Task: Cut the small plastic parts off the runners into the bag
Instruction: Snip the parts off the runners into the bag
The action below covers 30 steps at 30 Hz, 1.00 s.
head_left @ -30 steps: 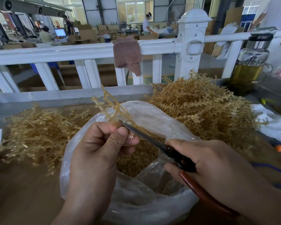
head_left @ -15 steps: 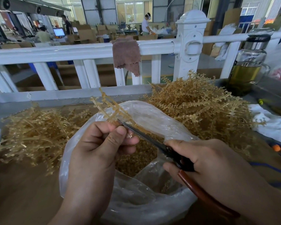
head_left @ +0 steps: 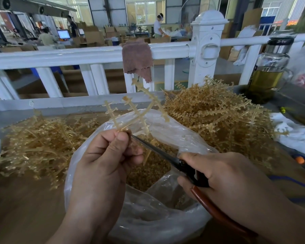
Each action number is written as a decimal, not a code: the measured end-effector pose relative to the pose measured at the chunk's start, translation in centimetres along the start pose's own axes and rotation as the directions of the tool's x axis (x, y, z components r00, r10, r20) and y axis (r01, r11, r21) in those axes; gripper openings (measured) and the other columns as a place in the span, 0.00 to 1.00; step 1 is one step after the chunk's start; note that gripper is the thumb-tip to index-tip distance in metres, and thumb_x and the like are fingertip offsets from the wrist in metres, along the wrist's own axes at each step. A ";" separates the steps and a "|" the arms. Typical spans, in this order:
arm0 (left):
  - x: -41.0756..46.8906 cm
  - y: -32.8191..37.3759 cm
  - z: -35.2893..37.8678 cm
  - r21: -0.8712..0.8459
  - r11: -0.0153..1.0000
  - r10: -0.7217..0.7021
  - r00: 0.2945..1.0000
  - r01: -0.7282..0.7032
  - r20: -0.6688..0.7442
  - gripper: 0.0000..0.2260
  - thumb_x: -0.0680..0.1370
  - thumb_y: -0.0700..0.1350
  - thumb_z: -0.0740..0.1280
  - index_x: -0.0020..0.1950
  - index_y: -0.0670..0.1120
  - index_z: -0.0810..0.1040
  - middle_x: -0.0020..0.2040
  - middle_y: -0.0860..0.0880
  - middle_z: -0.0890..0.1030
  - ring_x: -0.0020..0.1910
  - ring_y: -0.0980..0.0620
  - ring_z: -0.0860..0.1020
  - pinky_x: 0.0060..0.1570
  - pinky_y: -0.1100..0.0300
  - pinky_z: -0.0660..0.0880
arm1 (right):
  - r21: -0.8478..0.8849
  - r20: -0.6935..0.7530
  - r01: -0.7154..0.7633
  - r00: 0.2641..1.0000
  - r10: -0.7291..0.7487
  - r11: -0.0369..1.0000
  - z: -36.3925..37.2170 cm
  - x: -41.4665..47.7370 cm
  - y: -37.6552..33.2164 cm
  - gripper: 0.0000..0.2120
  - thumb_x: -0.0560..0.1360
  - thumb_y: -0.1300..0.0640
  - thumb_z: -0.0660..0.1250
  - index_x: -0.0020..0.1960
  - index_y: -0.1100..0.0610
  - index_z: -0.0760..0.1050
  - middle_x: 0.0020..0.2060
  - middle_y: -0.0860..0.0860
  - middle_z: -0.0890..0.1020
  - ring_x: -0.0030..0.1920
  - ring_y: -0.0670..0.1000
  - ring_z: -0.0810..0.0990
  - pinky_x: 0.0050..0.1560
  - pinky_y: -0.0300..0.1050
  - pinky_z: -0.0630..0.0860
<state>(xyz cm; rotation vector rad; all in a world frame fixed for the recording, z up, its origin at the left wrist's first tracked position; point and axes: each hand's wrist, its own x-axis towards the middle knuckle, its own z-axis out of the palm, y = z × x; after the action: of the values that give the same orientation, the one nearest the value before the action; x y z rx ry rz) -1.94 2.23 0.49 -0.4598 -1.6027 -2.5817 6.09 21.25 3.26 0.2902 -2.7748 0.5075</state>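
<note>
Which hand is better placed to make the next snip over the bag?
Right. The right hand grips the scissors, whose blade tips sit at the runner beside the fingers of the left hand, above the open bag. The left hand is occupied pinching the runner upright.

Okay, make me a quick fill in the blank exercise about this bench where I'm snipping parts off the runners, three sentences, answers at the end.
1. The left hand pinches a branched runner above the open clear plastic ___.
2. The right hand holds black-bladed ___ with a reddish-brown handle.
3. A brownish cloth hangs over the white ___ behind the bench.

Missing words: bag; scissors; railing.
</note>
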 end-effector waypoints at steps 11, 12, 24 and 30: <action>-0.3 -0.3 0.0 0.057 0.998 0.041 0.999 -0.039 -0.028 0.06 0.75 0.45 0.70 0.38 0.54 0.81 0.37 0.46 0.83 0.39 0.51 0.84 0.38 0.61 0.80 | 0.084 0.048 -0.034 0.998 0.030 0.996 0.5 0.0 0.4 0.27 0.70 0.30 0.54 0.57 0.46 0.76 0.37 0.39 0.81 0.40 0.39 0.79 0.38 0.37 0.76; -0.3 -0.3 0.0 0.071 0.996 0.049 0.998 -0.047 -0.027 0.07 0.76 0.45 0.71 0.38 0.54 0.81 0.38 0.46 0.83 0.40 0.50 0.84 0.38 0.61 0.80 | 0.084 0.048 -0.033 0.998 0.029 0.996 0.5 0.0 0.4 0.26 0.70 0.30 0.55 0.57 0.45 0.76 0.36 0.39 0.80 0.39 0.39 0.79 0.37 0.37 0.75; -0.6 -0.1 0.3 0.119 0.989 0.095 0.993 -0.086 -0.073 0.02 0.69 0.49 0.71 0.36 0.54 0.81 0.36 0.46 0.84 0.38 0.48 0.83 0.39 0.60 0.81 | 0.026 0.020 -0.019 1.000 0.018 0.999 0.6 -0.1 0.5 0.22 0.72 0.32 0.57 0.56 0.45 0.76 0.32 0.37 0.77 0.38 0.39 0.78 0.33 0.33 0.73; -0.5 -0.2 0.1 0.110 0.990 0.095 0.994 -0.088 -0.063 0.02 0.69 0.49 0.72 0.38 0.53 0.80 0.37 0.46 0.83 0.38 0.48 0.83 0.40 0.59 0.81 | 0.049 0.009 -0.024 1.000 0.024 0.999 0.7 -0.1 0.5 0.22 0.72 0.32 0.58 0.57 0.44 0.74 0.34 0.37 0.79 0.39 0.38 0.78 0.35 0.34 0.74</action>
<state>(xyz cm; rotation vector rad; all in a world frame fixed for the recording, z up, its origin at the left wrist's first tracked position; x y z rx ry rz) -1.51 2.34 0.25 -0.4220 -1.6474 -2.4044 5.85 21.51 2.45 0.2710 -2.7807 0.5823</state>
